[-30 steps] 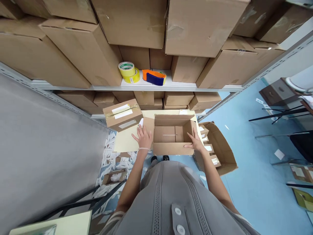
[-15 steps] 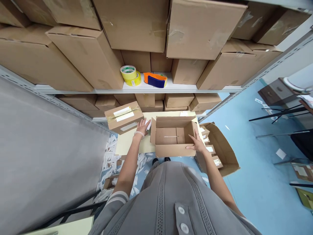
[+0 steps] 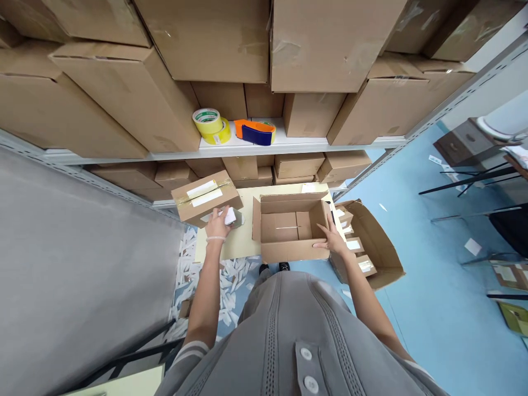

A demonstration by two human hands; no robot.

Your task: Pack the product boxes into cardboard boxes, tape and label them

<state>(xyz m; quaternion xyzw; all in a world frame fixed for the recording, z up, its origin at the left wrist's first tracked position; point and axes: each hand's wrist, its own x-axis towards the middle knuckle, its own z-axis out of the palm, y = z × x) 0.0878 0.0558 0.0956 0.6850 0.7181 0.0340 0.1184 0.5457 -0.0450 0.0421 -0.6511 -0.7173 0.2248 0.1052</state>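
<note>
White object (image 3: 230,215) half-hidden in left hand (image 3: 217,224); identity unclear.

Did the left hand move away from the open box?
Yes. The left hand left the open box and went leftward to the taped box, now closed around a small white thing. The right hand stayed on the open box.

This is a stockroom or packing area. Above the left hand (image 3: 217,224), metal shelving (image 3: 264,149) carries stacked cardboard cartons (image 3: 206,38), yellow tape rolls (image 3: 210,124) and an orange tape dispenser (image 3: 253,131). Beyond the right hand (image 3: 330,239) a floor carton (image 3: 371,247) holds small labelled boxes. Below the left hand, paper label backings (image 3: 226,286) litter the blue floor.
</note>
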